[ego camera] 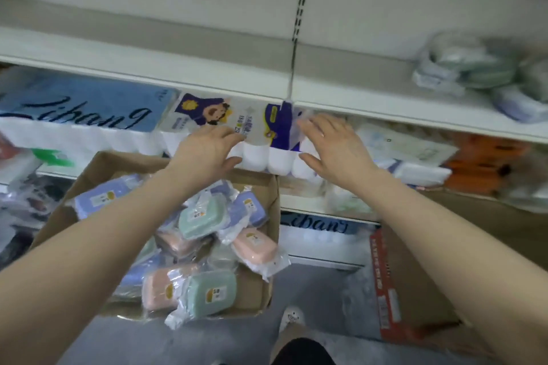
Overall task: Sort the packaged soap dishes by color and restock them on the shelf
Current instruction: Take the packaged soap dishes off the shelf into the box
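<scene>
So, head view: a person stands at a store shelf [207,68], both arms raised over an open cardboard box [274,201].
Left hand [204,148]: fingers straight and loosely spread, holding nothing, in front of the toilet-paper pack [261,139] on the tier below the white shelf.
Right hand [332,148]: likewise spread and holding nothing, just beside the left, in front of the same pack.
Soap dishes in the box: still mixed, with a green dish [198,218], a pink dish [255,247], a purple dish [100,195], a second green dish [212,290] and a second pink dish [161,290] all jumbled in their clear bags.
Soap dishes on the shelf: a small blurred heap of bagged dishes [474,74] lies far right on the white shelf; the colours look greenish and bluish, but the blur keeps me from being sure.
Shelf space: most of the white shelf to the left of that heap is bare.
Progress: early, by my reading. A few dishes are up, most remain in the box unsorted.
Left to do: pick dishes by colour, group them and fill the shelf.
</scene>
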### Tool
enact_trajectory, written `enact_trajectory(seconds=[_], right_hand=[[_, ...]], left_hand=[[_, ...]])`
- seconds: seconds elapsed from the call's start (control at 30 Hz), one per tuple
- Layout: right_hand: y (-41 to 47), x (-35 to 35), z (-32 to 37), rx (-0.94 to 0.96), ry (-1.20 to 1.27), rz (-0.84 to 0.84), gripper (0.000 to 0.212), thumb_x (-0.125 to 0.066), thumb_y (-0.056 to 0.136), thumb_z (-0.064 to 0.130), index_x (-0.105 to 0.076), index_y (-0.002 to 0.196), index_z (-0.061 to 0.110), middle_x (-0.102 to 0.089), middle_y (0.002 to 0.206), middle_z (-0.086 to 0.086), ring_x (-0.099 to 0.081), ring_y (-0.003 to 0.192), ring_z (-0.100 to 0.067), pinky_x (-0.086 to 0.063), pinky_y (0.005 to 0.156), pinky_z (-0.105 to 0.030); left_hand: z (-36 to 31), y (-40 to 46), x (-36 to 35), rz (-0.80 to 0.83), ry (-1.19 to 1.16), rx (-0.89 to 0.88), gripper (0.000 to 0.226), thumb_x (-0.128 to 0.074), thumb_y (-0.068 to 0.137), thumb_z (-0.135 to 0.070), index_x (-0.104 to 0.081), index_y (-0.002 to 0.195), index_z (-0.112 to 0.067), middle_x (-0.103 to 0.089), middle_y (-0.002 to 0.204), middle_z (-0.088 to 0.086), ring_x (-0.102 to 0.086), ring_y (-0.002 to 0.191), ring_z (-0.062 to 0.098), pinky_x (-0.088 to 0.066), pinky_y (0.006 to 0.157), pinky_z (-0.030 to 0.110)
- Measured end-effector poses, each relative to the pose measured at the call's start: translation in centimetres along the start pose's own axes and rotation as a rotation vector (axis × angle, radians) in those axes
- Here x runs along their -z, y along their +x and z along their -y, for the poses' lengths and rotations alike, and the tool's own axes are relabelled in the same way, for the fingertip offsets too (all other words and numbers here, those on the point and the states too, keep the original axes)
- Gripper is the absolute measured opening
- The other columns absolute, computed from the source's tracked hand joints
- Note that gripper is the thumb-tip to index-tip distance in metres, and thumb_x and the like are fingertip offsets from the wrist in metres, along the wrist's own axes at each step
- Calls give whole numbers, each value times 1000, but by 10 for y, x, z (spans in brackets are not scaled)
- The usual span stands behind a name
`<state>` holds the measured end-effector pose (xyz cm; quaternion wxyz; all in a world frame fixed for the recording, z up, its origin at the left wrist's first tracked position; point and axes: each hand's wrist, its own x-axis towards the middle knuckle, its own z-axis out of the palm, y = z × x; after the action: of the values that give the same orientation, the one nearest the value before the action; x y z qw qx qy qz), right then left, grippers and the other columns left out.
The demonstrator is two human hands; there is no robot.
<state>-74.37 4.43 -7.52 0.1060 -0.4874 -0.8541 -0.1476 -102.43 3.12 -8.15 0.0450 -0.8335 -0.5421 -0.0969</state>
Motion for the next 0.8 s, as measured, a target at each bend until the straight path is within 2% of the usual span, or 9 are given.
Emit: enact_trajectory(seconds=[0.13, 0.2, 0.37, 0.47, 0.6, 0.7, 0.73, 0.8], right_hand=[[-40, 37, -71, -134, -70, -34, 61, -58, 87, 39, -49, 139, 10, -56, 131, -18, -51, 122, -38, -41, 100, -50], [-59, 50, -109, -191, -121, -44, 59, -61, 90, 37, -49, 141, 9, -55, 133, -19, -51, 123, -39, -41, 100, -51], [-97, 66, -203, -327, -198, -53, 59, -63, 87, 35, -50, 137, 7, -55, 130, -22, -54, 116, -42, -44, 94, -50], [-114, 71, -260, -403, -213, -34, 63, -68, 87, 33, -47, 141, 8, -52, 135, -23, -50, 122, -43, -41, 99, -52], [-128, 70, -333, -487, -255, -68, 62, -59, 92, 38, -42, 144, 11, -49, 137, -25, -48, 123, -44, -41, 97, -53], [-126, 66, -384, -585, -254, -104, 66, -48, 88, 48, -44, 142, 11, -52, 127, -31, -52, 113, -48, -45, 90, -54], [-124, 65, -399, -630, -252, -118, 68, -47, 87, 50, -44, 143, 11, -52, 127, -33, -51, 114, -49, -45, 90, -55], [-119, 64, -426, -758, -209, -78, 75, -54, 88, 57, -36, 149, 17, -42, 142, -31, -40, 129, -49, -40, 98, -57]], left_hand=[[-52, 62, 21, -102, 20, -165, 41, -70, 83, -31, -65, 119, -12, -66, 111, 8, -62, 95, 33, -53, 78, 41], [-81, 92, 29, -153, 5, -233, 39, -72, 82, -27, -66, 117, -12, -67, 109, 7, -63, 93, 32, -51, 76, 39], [-154, 167, 33, -190, -80, -324, 45, -69, 86, -33, -60, 126, -16, -61, 123, 6, -58, 107, 32, -49, 82, 39], [-198, 212, 27, -173, -132, -352, 54, -67, 88, -33, -51, 137, -16, -51, 136, 8, -49, 121, 31, -48, 90, 42], [-252, 272, 18, -184, -123, -373, 66, -66, 88, -35, -38, 145, -18, -40, 146, 8, -39, 131, 30, -42, 100, 42], [-285, 313, 10, -197, -100, -364, 72, -67, 87, -36, -33, 148, -20, -35, 151, 9, -36, 135, 31, -38, 106, 42], [-294, 326, 7, -206, -89, -368, 74, -67, 86, -35, -32, 149, -19, -34, 152, 10, -35, 136, 31, -37, 108, 42], [-309, 348, 2, -229, -88, -379, 75, -69, 85, -33, -33, 149, -18, -34, 153, 11, -33, 138, 32, -36, 110, 44]])
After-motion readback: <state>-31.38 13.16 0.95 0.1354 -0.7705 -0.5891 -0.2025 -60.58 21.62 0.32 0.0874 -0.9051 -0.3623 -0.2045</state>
